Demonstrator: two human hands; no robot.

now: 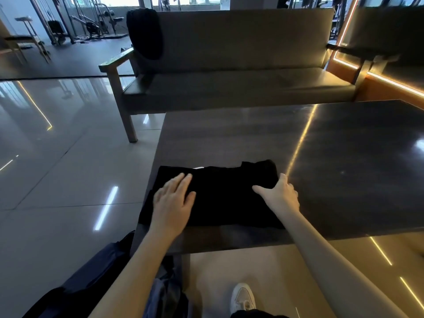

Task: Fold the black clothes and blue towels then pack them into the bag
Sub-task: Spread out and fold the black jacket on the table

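Left hand (172, 203): flat, fingers straight and together, palm pressing the left half of the folded black garment (220, 196). Not gripping.
Right hand (280, 193): at the garment's right edge, thumb spread out on top of the cloth, fingers down along the edge. Can't tell if they tuck under and pinch it or just press.
Garment: rough rectangle, lying flat on the near left corner of the dark table (344, 157), its left side at the table's edge.
Dark blue bag (91, 283): on the floor, below that corner, beside the left forearm.
White shoe (242, 297) under the table's near edge.
Bench (241, 65) beyond the table, with another black garment (145, 33) draped over the left end of its backrest.
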